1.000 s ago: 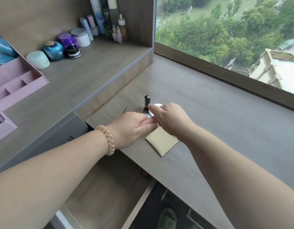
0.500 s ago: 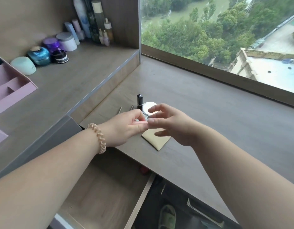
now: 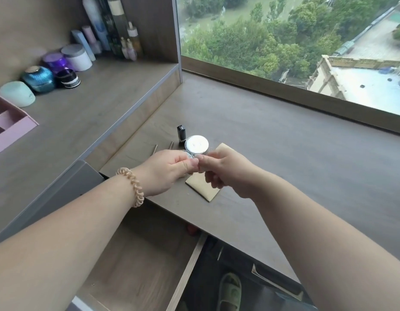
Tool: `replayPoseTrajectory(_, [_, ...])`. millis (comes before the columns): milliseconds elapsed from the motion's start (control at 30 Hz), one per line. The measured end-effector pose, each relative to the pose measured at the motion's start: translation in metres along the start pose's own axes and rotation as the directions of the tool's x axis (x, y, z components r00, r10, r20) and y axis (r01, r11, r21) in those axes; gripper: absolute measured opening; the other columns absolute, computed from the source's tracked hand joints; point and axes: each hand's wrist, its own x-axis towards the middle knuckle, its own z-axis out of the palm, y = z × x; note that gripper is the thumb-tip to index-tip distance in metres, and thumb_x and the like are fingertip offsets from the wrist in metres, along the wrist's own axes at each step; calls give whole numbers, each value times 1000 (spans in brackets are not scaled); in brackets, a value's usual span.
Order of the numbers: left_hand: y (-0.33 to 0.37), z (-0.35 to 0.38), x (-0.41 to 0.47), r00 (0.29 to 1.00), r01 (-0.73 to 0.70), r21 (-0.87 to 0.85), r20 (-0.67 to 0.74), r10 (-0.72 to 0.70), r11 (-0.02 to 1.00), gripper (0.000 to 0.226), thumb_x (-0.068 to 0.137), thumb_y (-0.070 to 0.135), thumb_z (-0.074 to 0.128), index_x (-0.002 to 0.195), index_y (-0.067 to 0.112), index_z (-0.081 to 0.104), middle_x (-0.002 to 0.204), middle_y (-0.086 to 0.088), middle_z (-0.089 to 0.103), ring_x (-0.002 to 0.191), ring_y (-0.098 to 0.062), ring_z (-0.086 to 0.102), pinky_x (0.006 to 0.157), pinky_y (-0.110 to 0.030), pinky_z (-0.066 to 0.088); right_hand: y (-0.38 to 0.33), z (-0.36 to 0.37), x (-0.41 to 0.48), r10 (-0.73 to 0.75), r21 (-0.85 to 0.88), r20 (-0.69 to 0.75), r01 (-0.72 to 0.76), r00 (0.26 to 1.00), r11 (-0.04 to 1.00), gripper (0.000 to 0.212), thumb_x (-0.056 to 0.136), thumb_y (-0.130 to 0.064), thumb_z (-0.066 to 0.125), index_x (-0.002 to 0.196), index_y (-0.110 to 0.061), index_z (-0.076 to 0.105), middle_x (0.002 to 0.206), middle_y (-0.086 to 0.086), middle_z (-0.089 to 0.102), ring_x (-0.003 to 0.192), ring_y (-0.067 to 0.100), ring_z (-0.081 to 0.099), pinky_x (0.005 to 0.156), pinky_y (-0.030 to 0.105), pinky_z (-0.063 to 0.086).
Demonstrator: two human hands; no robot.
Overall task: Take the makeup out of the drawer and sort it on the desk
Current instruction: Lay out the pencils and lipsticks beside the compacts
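On the tabletop the right hand, spread a moment ago, is being curled against the left hand, the round white compact being left sorted just beyond the fingers and a small silvery piece being pinched by the left ones.

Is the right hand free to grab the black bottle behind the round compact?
Probably not yet: right hand and left hand both pinch a small silvery item. The black bottle stands uncovered beyond the round compact.

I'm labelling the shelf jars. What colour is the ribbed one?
The ribbed jar is metallic teal-blue with a pale gold cap. It shows best in the head view.
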Motion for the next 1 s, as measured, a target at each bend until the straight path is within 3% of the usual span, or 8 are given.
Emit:
replayPoseTrajectory(167, [-5, 10, 5, 982, 171, -336, 137, -132, 926, 49, 98, 37, 41, 59, 18, 66, 46, 6, 42, 39, -5, 29, 37, -16, 25, 22, -31, -6, -143, 0, -46, 143, 989, 990, 21, 69, -13, 82, 78, -14, 64, 73, 6, 67, 69, 17, 62, 69, 36, 50])
replayPoseTrajectory(300, [-10, 22, 19, 973, 227, -349, 124, -195, 909, 41, 90, 46, 47, 84, 7, 60, 53, 2, 39, 44, -8, 29, 38, -17, 24, 44, -59, -7, -84, -107, -158, 67, 984, 992, 28, 68, -6, 82, 85, -22, 68, 84, 0, 72, 80, 16, 68, 86, 45, 55])
replayPoseTrajectory(467, [-9, 54, 39, 957, 289, -456, 122, -262, 842, 9, 94, 25, 54, 93, 17, 52, 81, -7, 66, 62, -13, 62, 58, -25, 46, 84, -83, -7, 24, -24, -362, -35, 932, 999, 12, 74, -21, 74, 84, -22, 67, 85, 5, 72, 73, 21, 63, 76, 57, 53])
replayPoseTrajectory(533, [-6, 76, 48, 949, 313, -484, 133, -284, 817, 8, 93, 15, 56, 96, 18, 49, 92, -10, 68, 80, -20, 66, 71, -29, 49, 98, -86, -8, 79, 9, -403, -82, 912, 997, 12, 78, -20, 71, 84, -23, 60, 90, 7, 70, 70, 20, 59, 63, 47, 53])
replayPoseTrajectory(633, [-7, 109, 64, 962, 259, -410, 31, -271, 875, 17, 87, 10, 61, 90, 19, 48, 96, -11, 66, 88, -17, 61, 79, -27, 46, 115, -85, -6, 76, -35, -451, -103, 889, 994, 13, 77, -23, 71, 81, -26, 59, 86, -1, 65, 67, 13, 53, 53, 25, 38])
replayPoseTrajectory(767, [-7, 141, 86, 954, 223, -234, -145, -261, 946, 15, 82, 17, 68, 86, 22, 55, 83, 6, 60, 71, -8, 55, 61, -15, 43, 132, -93, 7, 47, -128, -519, -132, 853, 983, 13, 73, -26, 73, 75, -30, 60, 80, -6, 64, 75, 13, 57, 65, 27, 43])
replayPoseTrajectory(900, [-4, 157, 99, 945, 206, -138, -229, -233, 969, 11, 80, 18, 68, 84, 22, 58, 81, 8, 63, 71, -8, 58, 62, -18, 43, 136, -97, 20, -38, -264, -554, -133, 831, 955, 8, 73, -28, 68, 74, -30, 60, 77, -15, 65, 89, 12, 61, 88, 38, 47])
replayPoseTrajectory(1000, [-6, 165, 104, 940, 204, -88, -262, -221, 975, 10, 80, 16, 67, 84, 20, 60, 81, 7, 66, 74, -8, 62, 66, -17, 46, 138, -100, 25, -62, -348, -511, -140, 857, 927, 5, 76, -26, 64, 77, -31, 63, 74, -21, 60, 92, 11, 57, 92, 40, 43])
